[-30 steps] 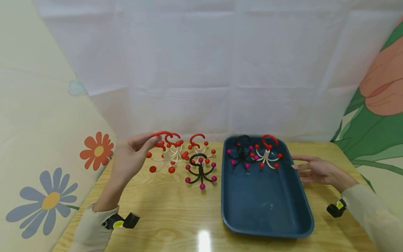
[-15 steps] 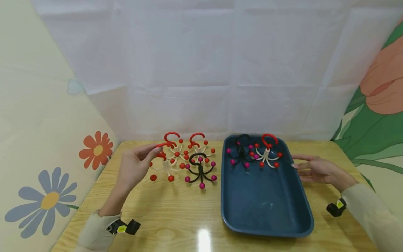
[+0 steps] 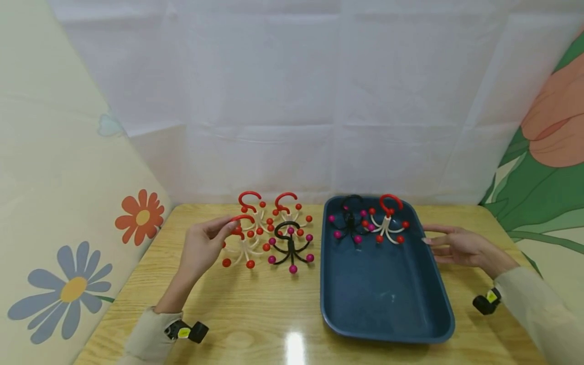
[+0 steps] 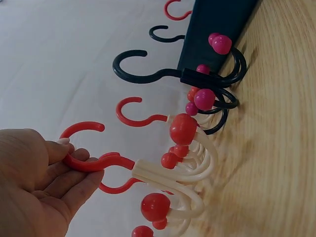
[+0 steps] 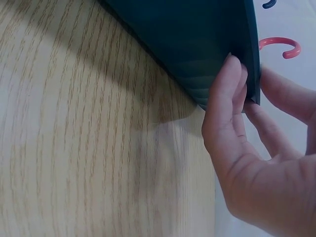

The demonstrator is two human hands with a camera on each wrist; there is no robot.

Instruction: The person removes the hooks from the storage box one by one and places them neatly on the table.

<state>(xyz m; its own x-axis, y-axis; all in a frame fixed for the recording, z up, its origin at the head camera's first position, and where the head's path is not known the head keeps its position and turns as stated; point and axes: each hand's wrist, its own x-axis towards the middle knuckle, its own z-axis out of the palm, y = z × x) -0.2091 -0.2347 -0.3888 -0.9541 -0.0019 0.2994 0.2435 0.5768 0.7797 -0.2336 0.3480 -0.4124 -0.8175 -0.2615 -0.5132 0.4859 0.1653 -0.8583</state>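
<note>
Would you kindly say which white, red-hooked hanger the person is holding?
The frontmost white hanger with curved red hook and red balls. The left hand pinches its hook; no hand touches the other three.

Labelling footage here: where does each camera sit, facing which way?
Head: worn there, facing forward and down at the table; left hand, right hand, sleeves show.
Left wrist: worn there, facing the left hand pinching a red-hooked hanger.
Right wrist: worn there, facing the right hand touching the blue tray.
Shared: head and left wrist both show that hanger.

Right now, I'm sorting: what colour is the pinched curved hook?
Red hook, clearest in left wrist view.
</note>
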